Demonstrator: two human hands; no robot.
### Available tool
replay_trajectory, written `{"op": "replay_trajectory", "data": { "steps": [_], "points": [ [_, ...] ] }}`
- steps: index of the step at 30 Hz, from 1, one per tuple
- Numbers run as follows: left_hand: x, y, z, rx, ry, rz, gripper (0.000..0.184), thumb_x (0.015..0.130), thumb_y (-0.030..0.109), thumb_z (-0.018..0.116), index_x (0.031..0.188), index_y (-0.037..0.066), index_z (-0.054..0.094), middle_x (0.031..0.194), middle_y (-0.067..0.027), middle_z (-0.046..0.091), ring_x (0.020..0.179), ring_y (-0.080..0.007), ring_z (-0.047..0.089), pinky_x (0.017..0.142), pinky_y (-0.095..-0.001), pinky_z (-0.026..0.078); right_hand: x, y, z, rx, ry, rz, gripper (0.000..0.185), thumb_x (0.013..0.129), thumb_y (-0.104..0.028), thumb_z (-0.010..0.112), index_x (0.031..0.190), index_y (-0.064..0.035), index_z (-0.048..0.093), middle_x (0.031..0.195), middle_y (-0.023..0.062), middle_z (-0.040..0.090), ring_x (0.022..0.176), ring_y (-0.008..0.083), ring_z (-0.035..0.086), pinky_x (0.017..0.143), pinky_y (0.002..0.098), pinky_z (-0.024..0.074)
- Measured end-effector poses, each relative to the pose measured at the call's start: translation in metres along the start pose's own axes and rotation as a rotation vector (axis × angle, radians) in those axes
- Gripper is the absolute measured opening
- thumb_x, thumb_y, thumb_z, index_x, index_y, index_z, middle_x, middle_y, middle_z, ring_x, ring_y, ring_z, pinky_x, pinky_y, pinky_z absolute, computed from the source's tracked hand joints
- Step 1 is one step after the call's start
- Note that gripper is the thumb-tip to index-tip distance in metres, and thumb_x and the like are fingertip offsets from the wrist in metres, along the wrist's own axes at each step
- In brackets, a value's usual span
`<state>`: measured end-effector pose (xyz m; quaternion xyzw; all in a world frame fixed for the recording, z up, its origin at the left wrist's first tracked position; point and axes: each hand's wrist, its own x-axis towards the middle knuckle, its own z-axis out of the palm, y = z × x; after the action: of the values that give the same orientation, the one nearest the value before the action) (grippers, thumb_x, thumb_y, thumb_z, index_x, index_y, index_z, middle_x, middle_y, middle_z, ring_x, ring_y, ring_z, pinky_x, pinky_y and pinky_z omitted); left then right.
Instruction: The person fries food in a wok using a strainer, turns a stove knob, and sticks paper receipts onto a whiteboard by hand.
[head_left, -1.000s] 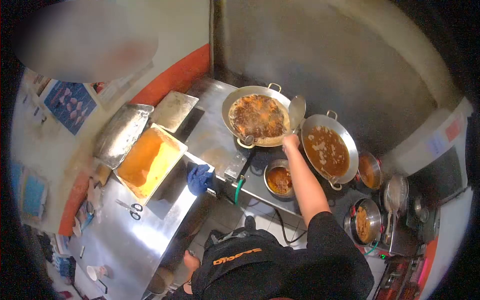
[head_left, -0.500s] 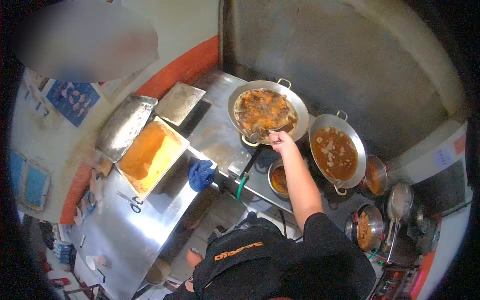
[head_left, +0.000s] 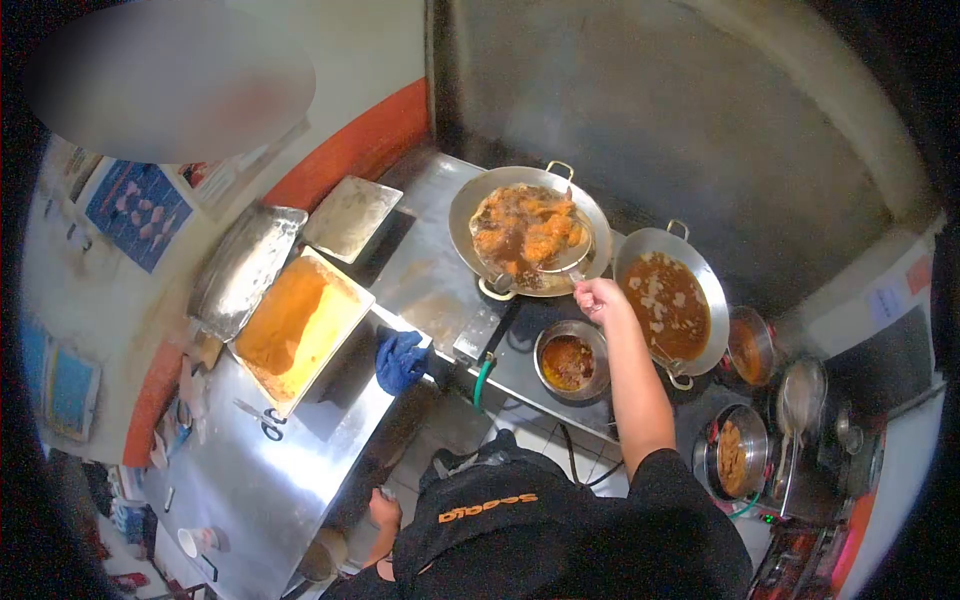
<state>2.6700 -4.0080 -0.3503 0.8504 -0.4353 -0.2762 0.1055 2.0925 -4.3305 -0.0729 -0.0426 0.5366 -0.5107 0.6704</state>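
- From where I stand, the relation that counts is between the right hand [head_left: 598, 297] and the skimmer [head_left: 571, 262]: its head lies ahead of the knuckles and a little to their left, inside the wok [head_left: 599, 212].
- The right fingers are curled closed around the handle, with no gap that I can see, just outside the near right part of the wok's rim.
- The skimmer's long axis runs from that fist forward and leftward, over the rim towards the middle of the wok. The handle looks short from here.
- Browned fried pieces [head_left: 547, 240] lie at the skimmer's head, among dark, foamy oil; steam and froth blur things, so I can't swear which pieces rest on it and which float beside it.
- The right hand is much the nearer. The left hand [head_left: 385, 511] hangs low by the edge of the steel table [head_left: 235, 480], well apart from the wok; whether its fingers hold anything, I cannot tell.
- Close by the right forearm, a small bowl [head_left: 601, 352] sits to its left and a second wok [head_left: 715, 310] to its right.
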Motion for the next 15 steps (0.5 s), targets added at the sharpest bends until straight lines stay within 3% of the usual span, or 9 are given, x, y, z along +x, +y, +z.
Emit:
{"op": "replay_trajectory", "data": {
  "steps": [5, 6, 8, 10, 12, 13, 15],
  "points": [
    [-0.004, -0.003, -0.003, 0.054, 0.017, 0.047, 0.024, 0.072, 0.008, 0.059, 0.094, -0.001, 0.054, 0.089, -0.0256, 0.061, 0.089, -0.0422, 0.058, 0.076, -0.0496, 0.045, -0.029, -0.019, 0.007, -0.304, 0.170, -0.068, 0.012, 0.084, -0.001, 0.038, 0.073, 0.0013, 0.043, 0.056, 0.0051, 0.042, 0.037, 0.0088, 0.034, 0.030, 0.0212, 0.0250],
    [-0.007, 0.004, -0.005, 0.044, 0.053, 0.043, 0.025, 0.072, 0.007, 0.059, 0.095, 0.000, 0.054, 0.090, -0.0254, 0.061, 0.089, -0.0420, 0.058, 0.076, -0.0496, 0.046, -0.029, -0.022, 0.006, -0.362, 0.183, -0.062, 0.004, 0.083, 0.001, 0.040, 0.079, 0.0004, 0.043, 0.056, 0.0053, 0.042, 0.038, 0.0086, 0.034, 0.031, 0.0210, 0.0251],
    [-0.005, 0.000, -0.001, 0.040, 0.061, 0.017, 0.026, 0.072, 0.007, 0.059, 0.097, 0.000, 0.054, 0.091, -0.0250, 0.061, 0.089, -0.0418, 0.059, 0.077, -0.0493, 0.046, -0.030, -0.028, 0.003, -0.481, 0.204, -0.049, 0.012, 0.080, 0.003, 0.044, 0.092, -0.0015, 0.043, 0.058, 0.0056, 0.043, 0.039, 0.0083, 0.034, 0.032, 0.0207, 0.0254],
    [0.008, -0.009, 0.006, 0.052, 0.006, -0.027, 0.027, 0.073, 0.006, 0.059, 0.098, 0.000, 0.054, 0.092, -0.0244, 0.062, 0.089, -0.0416, 0.059, 0.077, -0.0489, 0.046, -0.032, -0.029, 0.007, -0.609, 0.238, -0.105, 0.005, 0.080, 0.003, 0.043, 0.081, -0.0013, 0.045, 0.053, 0.0055, 0.041, 0.036, 0.0110, 0.035, 0.031, 0.0249, 0.0251],
    [0.007, -0.007, 0.005, 0.030, 0.039, 0.040, 0.029, 0.074, 0.007, 0.060, 0.102, 0.001, 0.054, 0.093, -0.0236, 0.062, 0.089, -0.0413, 0.059, 0.078, -0.0482, 0.046, -0.034, -0.029, 0.014, -0.740, 0.310, -0.145, 0.010, 0.081, 0.001, 0.039, 0.074, -0.0018, 0.044, 0.047, 0.0038, 0.037, 0.034, 0.0132, 0.035, 0.030, 0.0282, 0.0236],
    [0.007, -0.005, 0.004, 0.019, 0.057, 0.074, 0.030, 0.074, 0.008, 0.060, 0.103, 0.001, 0.055, 0.094, -0.0232, 0.062, 0.089, -0.0411, 0.059, 0.078, -0.0478, 0.047, -0.029, -0.032, 0.010, -0.755, 0.318, -0.144, 0.008, 0.077, -0.001, 0.046, 0.070, 0.0009, 0.048, 0.049, 0.0089, 0.044, 0.035, 0.0176, 0.042, 0.030, 0.0322, 0.0288],
    [0.009, -0.005, 0.004, -0.009, 0.029, 0.058, 0.032, 0.074, 0.008, 0.060, 0.106, 0.002, 0.055, 0.094, -0.0229, 0.062, 0.090, -0.0404, 0.059, 0.079, -0.0472, 0.047, 0.016, -0.034, -0.029, -1.181, 0.287, -0.266, 0.009, 0.073, -0.003, 0.049, 0.069, 0.0041, 0.053, 0.055, 0.0152, 0.053, 0.038, 0.0219, 0.049, 0.034, 0.0360, 0.0363]
  ]
}}
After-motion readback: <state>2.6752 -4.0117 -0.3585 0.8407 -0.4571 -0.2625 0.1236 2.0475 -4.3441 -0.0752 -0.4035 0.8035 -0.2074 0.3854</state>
